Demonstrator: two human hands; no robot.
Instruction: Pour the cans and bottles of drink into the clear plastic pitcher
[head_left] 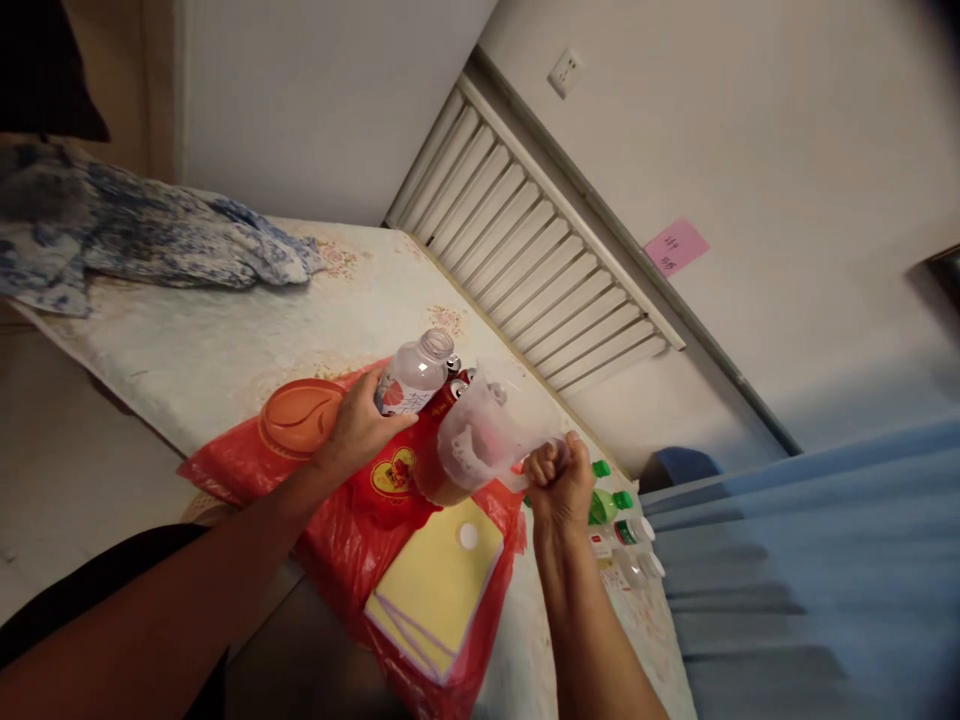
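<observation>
My left hand is wrapped round a clear plastic bottle with a printed label. The bottle has no cap on its mouth and leans to the right. My right hand grips the handle of a translucent plastic jug, which is tilted. Orange-brown liquid shows in the jug's lower part. Bottle and jug are close together over a red plastic bag. Red cans stand behind them, partly hidden. A folded yellow cloth bears a small white cap.
An orange lid lies at the bag's left. Several bottles, some with green caps, are on the table to the right. Patterned fabric lies at the left. A radiator and a blue curtain border the table.
</observation>
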